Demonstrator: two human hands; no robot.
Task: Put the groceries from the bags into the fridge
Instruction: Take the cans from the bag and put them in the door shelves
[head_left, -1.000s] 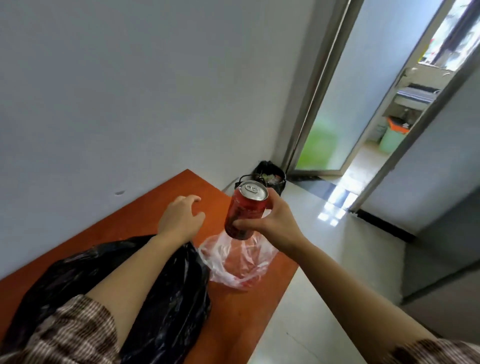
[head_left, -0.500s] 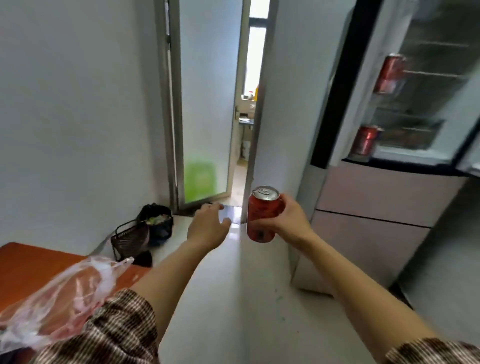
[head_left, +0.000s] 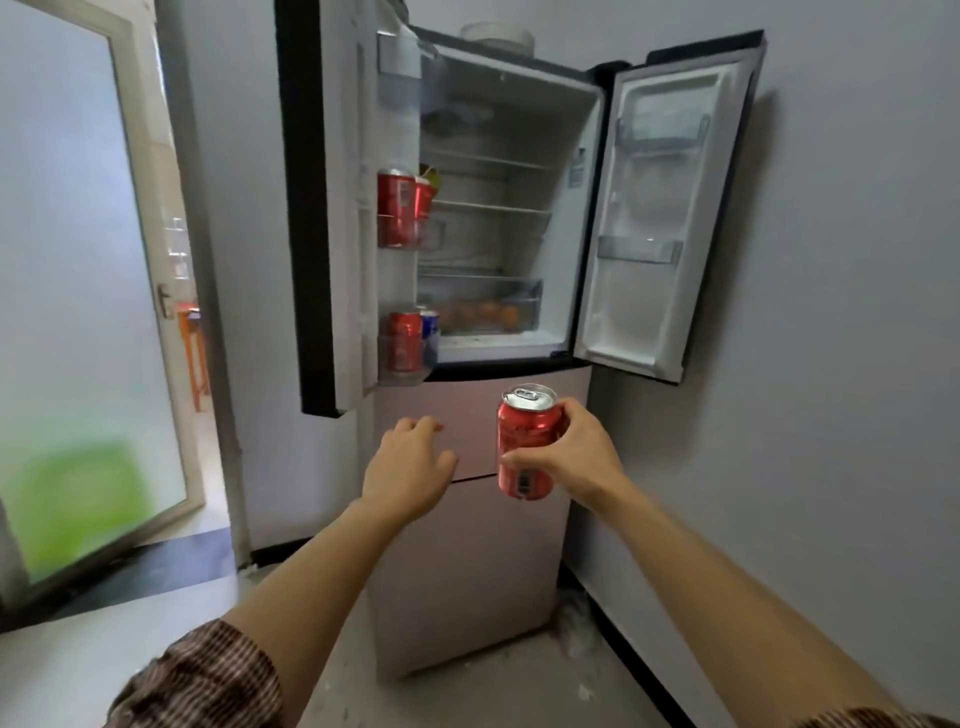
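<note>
From the head view, the person stands facing the fridge (head_left: 467, 571), both of its upper doors swung wide. The right hand (head_left: 576, 457) grips a red drink can (head_left: 527, 441) around its side, thumb in front and fingers wrapped behind, holding it upright in the air in front of the pale lower drawers, below the open compartment. The left hand (head_left: 410, 467) hovers just beside it, fingers spread and loosely curved, holding nothing; whether it touches the drawer front I cannot tell. On the left door (head_left: 332, 208), the upper bin holds two red cans (head_left: 397, 208), and the lower bin holds another red can (head_left: 405, 340) with a blue can (head_left: 430, 335) just beside it. Inside, the wire shelves (head_left: 493, 208) look bare, and what seem to be oranges (head_left: 483, 314) sit in the clear drawer at the bottom. The right door (head_left: 665, 208) has bins that look free. The can has yet to go in, so I would say the carry is nearly over and the placing lies ahead. The risk, as I see it, is in the left door bins: pushing this can in beside the others could knock one over or jam against the rail. On a wire shelf, a can set down off level could tip and roll out onto the floor.
</note>
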